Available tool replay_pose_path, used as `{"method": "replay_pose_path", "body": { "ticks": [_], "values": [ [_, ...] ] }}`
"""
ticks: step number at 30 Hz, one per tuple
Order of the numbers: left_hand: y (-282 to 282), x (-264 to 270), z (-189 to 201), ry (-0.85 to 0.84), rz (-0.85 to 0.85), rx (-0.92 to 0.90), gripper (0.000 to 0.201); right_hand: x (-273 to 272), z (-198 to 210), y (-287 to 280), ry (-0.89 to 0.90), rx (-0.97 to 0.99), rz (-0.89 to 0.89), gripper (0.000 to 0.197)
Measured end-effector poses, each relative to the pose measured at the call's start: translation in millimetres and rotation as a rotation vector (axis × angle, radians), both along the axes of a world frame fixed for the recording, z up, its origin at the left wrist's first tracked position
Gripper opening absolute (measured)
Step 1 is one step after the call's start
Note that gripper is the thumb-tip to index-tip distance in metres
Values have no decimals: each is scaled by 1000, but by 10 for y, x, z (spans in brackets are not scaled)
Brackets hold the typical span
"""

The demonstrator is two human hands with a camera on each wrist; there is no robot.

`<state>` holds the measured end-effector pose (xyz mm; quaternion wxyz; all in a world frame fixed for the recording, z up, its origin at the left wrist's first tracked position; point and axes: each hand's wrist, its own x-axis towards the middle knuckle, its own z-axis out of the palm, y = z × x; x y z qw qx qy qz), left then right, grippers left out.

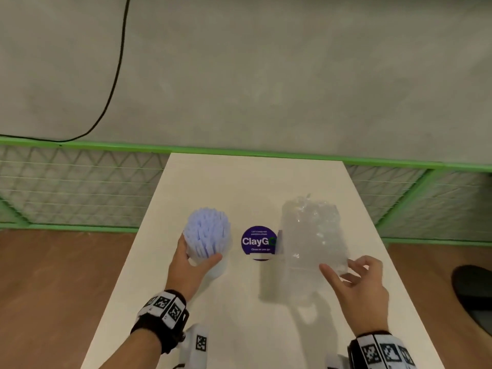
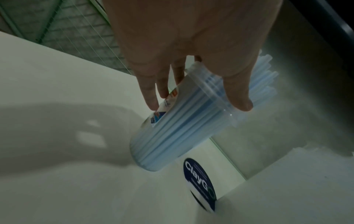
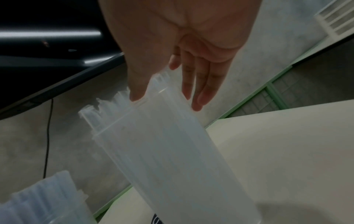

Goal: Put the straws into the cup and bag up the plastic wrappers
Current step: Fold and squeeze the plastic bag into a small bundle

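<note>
White table (image 1: pixel 239 182), seen from above, with green mesh fencing (image 1: pixel 80 187) beyond its far edge. Right of centre stands a second clear cup (image 1: pixel 311 235) filled with crumpled transparent wrappers (image 1: pixel 316 217); the wrist view renders its contents as a pale blur, so individual pieces cannot be told apart. The right hand (image 1: pixel 364 283) lies at this cup's near side, fingers loosely spread, thumb and fingertips at the rim; whether they press it is unclear. Left of centre, a clear cup (image 2: pixel 172 128) holds the pale blue straws (image 1: pixel 206 233), ends projecting above the rim. The left hand (image 1: pixel 186 267) grips this cup, thumb on one side, fingers on the other. Between the cups lies a round purple sticker (image 1: pixel 257 242), its right edge hidden behind the wrapper cup.
</note>
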<state>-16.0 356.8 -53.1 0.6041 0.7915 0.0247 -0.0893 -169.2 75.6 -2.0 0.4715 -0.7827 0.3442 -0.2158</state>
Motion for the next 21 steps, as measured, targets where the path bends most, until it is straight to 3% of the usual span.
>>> {"method": "replay_pose_path", "body": {
  "ticks": [5,7,14,21],
  "values": [
    [-392,-195,8,12,-28,-21,91,-44,-143,-39,-54,173,91,93],
    [-528,-229,4,14,1,-44,97,2,-212,12,-99,192,110,98],
    [-821,15,-39,23,43,-68,96,431,-324,-100,-132,136,131,93],
    [-1159,863,-59,24,24,-57,82,1404,-268,-467,-119,143,156,89]
  ]
}}
